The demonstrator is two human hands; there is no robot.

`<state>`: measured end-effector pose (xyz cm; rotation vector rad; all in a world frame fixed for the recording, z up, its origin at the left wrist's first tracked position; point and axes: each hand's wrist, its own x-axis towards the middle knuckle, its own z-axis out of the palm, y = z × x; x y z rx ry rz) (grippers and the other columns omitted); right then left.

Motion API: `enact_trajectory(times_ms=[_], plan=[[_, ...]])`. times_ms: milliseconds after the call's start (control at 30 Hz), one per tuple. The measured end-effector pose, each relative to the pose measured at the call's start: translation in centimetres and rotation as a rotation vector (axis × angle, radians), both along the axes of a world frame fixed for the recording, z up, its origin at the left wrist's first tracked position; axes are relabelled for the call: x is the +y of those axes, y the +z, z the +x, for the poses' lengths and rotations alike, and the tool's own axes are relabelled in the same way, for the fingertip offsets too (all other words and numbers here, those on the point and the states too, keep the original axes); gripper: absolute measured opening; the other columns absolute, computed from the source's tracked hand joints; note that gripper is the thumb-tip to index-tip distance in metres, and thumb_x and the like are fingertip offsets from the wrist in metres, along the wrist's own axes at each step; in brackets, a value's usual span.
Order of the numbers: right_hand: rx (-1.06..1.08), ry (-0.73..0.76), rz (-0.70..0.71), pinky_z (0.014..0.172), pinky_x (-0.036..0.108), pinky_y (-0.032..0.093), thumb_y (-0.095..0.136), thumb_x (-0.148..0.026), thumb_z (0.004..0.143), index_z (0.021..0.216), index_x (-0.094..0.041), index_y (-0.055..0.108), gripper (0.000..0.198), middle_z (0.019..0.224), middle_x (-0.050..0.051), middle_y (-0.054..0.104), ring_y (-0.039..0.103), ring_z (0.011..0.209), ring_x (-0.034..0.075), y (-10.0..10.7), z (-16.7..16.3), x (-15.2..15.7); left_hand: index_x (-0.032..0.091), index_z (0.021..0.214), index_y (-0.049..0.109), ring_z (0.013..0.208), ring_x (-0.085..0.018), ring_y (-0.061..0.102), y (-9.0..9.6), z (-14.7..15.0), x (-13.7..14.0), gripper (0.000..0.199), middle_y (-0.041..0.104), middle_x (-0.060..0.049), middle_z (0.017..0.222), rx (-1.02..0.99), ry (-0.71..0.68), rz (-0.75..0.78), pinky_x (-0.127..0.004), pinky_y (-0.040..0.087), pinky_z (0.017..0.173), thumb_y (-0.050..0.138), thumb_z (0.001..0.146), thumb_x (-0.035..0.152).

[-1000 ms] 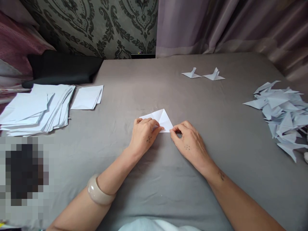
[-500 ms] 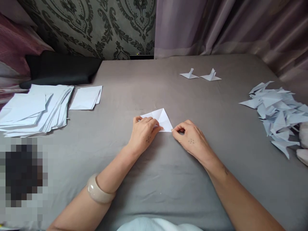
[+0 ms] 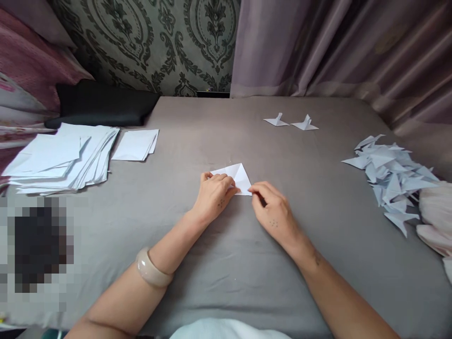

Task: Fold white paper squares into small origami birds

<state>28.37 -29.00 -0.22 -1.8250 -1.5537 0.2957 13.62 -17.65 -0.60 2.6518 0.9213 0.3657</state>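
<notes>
A folded white sheet of paper (image 3: 243, 180) lies on the grey cloth in front of me, its visible part triangular with a crease running down from the peak. Over its left part rests my left hand (image 3: 216, 192), fingers curled and pressed on the paper, hiding that end. My right hand (image 3: 271, 207) has thumb and forefinger closed at the paper's lower right corner. A pale bangle (image 3: 151, 269) circles my left forearm.
Stacks of white paper (image 3: 70, 155) and smaller square sheets (image 3: 134, 145) lie at the left, before a black folded item (image 3: 106, 104). Two folded paper figures (image 3: 305, 124) stand at the back. A heap of folded paper pieces (image 3: 391, 169) lies right, beside pale fabric (image 3: 438, 212).
The camera view has shifted slightly. My right hand has turned at the paper's right corner, its fingers now reaching over the corner from above. My left hand stays on the paper.
</notes>
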Motion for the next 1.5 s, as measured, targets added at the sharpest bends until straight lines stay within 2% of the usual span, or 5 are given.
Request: enact_trajectory(times_ms=[267,600,933,1200,1500], plan=[[-0.375,0.068,-0.125,0.077,0.033,0.048,0.038,-0.005,0.089,0.111,-0.019,0.06,0.034,0.11,0.009,0.063,0.056,0.096,0.022,-0.1,-2.0,-1.0,0.02,0.115,0.045,0.087,-0.018,0.062,-1.0,-0.9,0.1,0.031,0.066,-0.003,0.095,-0.151,0.083,-0.099,-0.038,0.03,0.089,0.058,0.089,0.03],[-0.537,0.114,-0.218,0.074,0.038,0.046,0.042,-0.024,0.094,0.133,-0.014,0.052,0.041,0.11,0.014,0.059,0.051,0.092,0.025,0.2,-2.6,-1.0,0.021,0.108,0.051,0.069,-0.012,0.057,0.1,-1.4,0.0,0.019,0.063,0.004,0.08,-0.217,0.213,-0.335,-0.039,0.033,0.091,0.045,0.09,0.02],[-0.567,0.099,-0.208,0.074,0.039,0.042,0.045,-0.03,0.093,0.136,-0.025,0.051,0.043,0.099,0.013,0.056,0.047,0.086,0.025,0.7,-3.4,-0.4,0.021,0.111,0.05,0.076,-0.014,0.059,0.1,-1.4,-0.1,0.025,0.064,0.001,0.085,-0.197,0.206,-0.299,-0.041,0.035,0.091,0.049,0.086,0.023],[-0.197,-0.06,0.019,0.086,0.036,0.044,0.054,-0.027,0.089,0.115,-0.021,0.061,0.027,0.107,0.009,0.061,0.053,0.1,0.024,-1.0,-1.0,0.0,0.026,0.115,0.053,0.094,-0.018,0.06,0.4,-2.4,0.0,0.032,0.068,-0.001,0.098,-0.247,0.047,-0.357,-0.042,0.032,0.099,0.053,0.084,0.019],[-0.521,-0.077,0.044,0.08,0.034,0.034,0.042,-0.005,0.089,0.105,-0.025,0.067,0.036,0.09,0.006,0.062,0.048,0.084,0.019,0.1,-0.8,-0.6,0.026,0.11,0.061,0.114,-0.023,0.05,0.4,-1.9,-0.5,0.029,0.062,-0.006,0.12,-0.212,0.005,-0.097,-0.042,0.028,0.098,0.053,0.085,0.015]])
